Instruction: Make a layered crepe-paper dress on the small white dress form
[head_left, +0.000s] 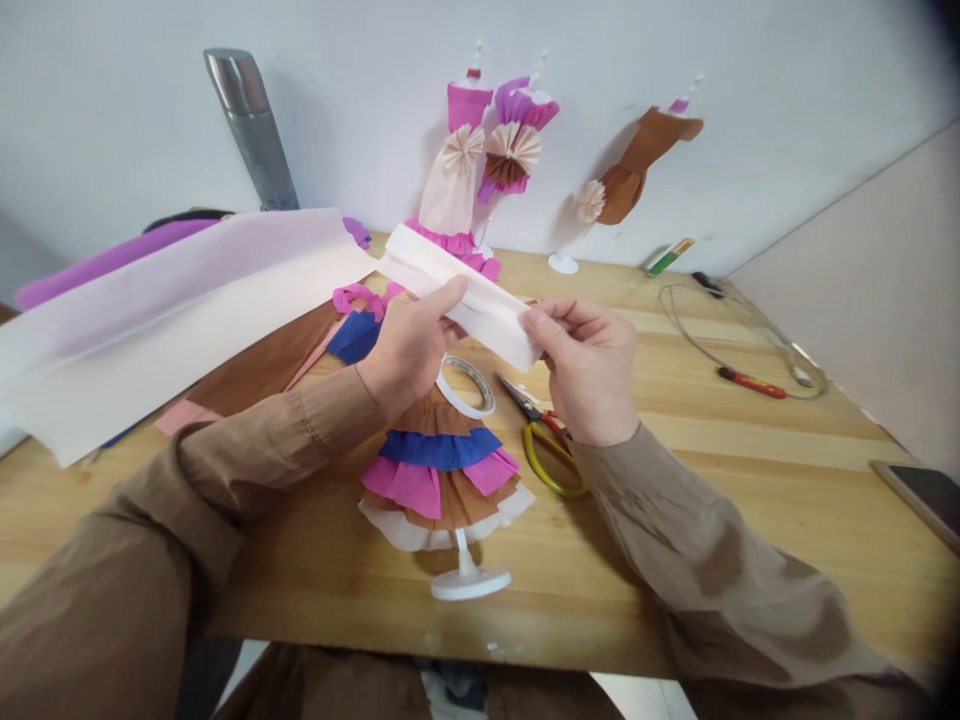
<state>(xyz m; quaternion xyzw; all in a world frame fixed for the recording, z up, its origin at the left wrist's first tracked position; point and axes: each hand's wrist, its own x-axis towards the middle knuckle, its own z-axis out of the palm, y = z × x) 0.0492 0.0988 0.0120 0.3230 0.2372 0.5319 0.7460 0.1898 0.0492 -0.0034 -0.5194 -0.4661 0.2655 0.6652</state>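
Both hands hold a folded strip of white crepe paper point(457, 285) above the wooden table point(712, 470). My left hand point(409, 345) grips the strip near its middle, thumb on top. My right hand point(589, 365) pinches its near end between thumb and fingers. Below the hands lies a small dress form point(442, 480) wearing a layered paper skirt in brown, blue, pink and white, its white round base point(471, 582) toward me. A roll of white tape point(466, 385) rests on the skirt. Scissors with yellow-green handles point(544, 440) lie just right of it.
A large white paper sheet point(165, 320) with purple, brown, pink and blue sheets beneath covers the table's left. Three dressed paper mannequins point(487, 170) stand at the back wall. A metal bottle point(251, 125), a wire loop with red-handled tool point(750, 380), a glue stick point(670, 257) and a phone point(926, 495) lie around.
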